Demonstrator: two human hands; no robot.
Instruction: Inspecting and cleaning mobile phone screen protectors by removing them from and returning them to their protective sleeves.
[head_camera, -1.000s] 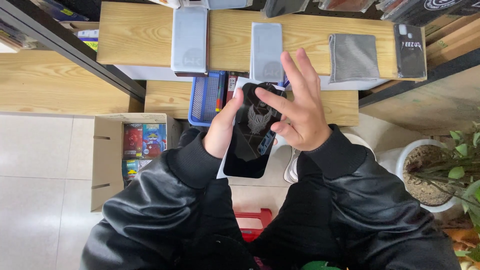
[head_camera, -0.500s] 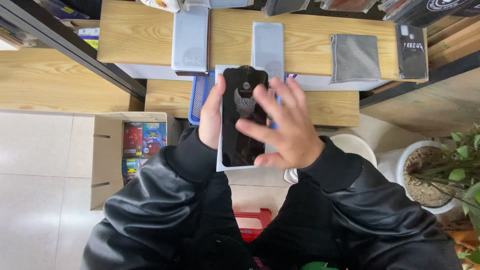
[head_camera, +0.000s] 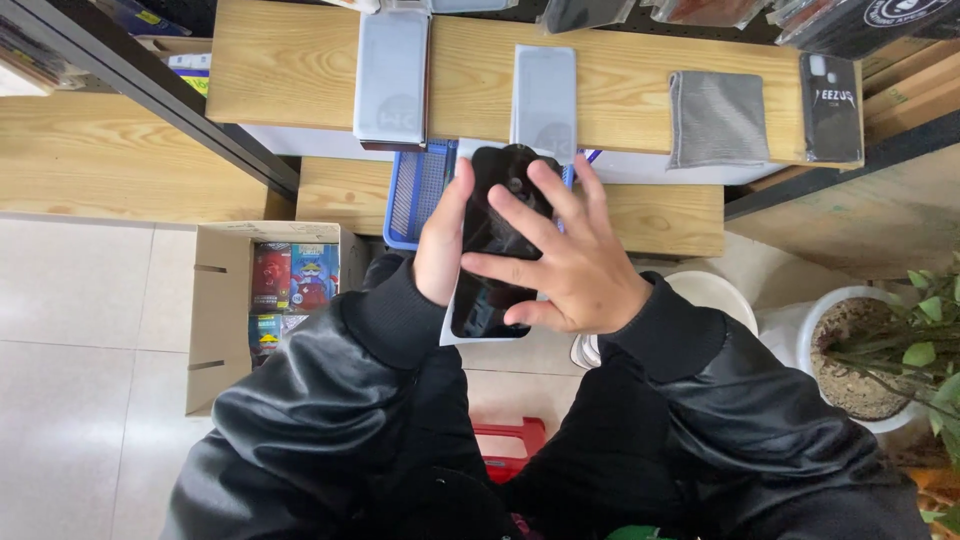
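Just below the tabletop's (head_camera: 300, 70) front edge, the left hand (head_camera: 440, 245) grips a black phone (head_camera: 492, 220) by its side, over a white sheet. The right hand (head_camera: 570, 270), fingers spread, lies flat on the glass; this looks like smoothing, and pressing evenly seems next. At eight o'clock, an open cardboard box (head_camera: 215, 320) holds colourful packets. A blue basket (head_camera: 420, 190) sits at eleven, contents hidden.

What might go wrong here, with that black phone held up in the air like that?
The black phone is gripped only along its edge by the left hand, above the tiled floor, so it might slip and fall. The right hand lies spread over the screen and may smear it. The white sheet behind the phone could slide loose.
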